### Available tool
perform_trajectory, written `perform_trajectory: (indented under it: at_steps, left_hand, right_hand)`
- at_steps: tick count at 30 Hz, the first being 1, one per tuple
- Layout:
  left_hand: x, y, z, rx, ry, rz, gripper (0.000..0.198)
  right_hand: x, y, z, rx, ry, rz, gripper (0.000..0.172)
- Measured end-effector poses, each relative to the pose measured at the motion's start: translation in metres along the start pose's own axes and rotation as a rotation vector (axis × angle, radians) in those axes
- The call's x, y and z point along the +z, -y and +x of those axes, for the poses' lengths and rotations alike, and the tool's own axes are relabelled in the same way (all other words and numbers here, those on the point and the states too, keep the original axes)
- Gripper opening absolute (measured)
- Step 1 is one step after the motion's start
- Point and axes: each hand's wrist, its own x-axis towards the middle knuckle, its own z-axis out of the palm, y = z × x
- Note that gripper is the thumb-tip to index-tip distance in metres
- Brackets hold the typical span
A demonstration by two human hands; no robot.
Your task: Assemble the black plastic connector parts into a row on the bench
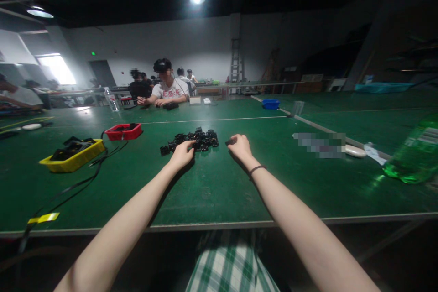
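A pile of small black plastic parts lies on the green tabletop in front of me. My left hand is at the pile's near side, thumb and forefinger bent around a black part at its edge; the exact grip is partly hidden among the parts. To the right of the pile, my right hand rests low over the table, its fingers closed on a small black plastic part. That part sticks out to the left of the fingertips, apart from the pile.
To the left stand a yellow tray and a red tray holding black parts, with black cables beside them. A green bottle is at right, a blue tray farther back. Across the table sits a person.
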Motion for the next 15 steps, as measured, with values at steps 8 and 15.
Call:
perform_trajectory:
  at_steps: [8,15]
  left_hand:
    - [0.001,0.001,0.000,0.006,-0.014,-0.031,0.039]
    - [0.002,0.004,0.001,0.010,-0.012,-0.045,0.040]
  right_hand:
    - [0.005,-0.004,0.004,-0.051,0.014,0.022,0.036]
    - [0.012,-0.008,0.007,-0.094,-0.010,0.038,0.037]
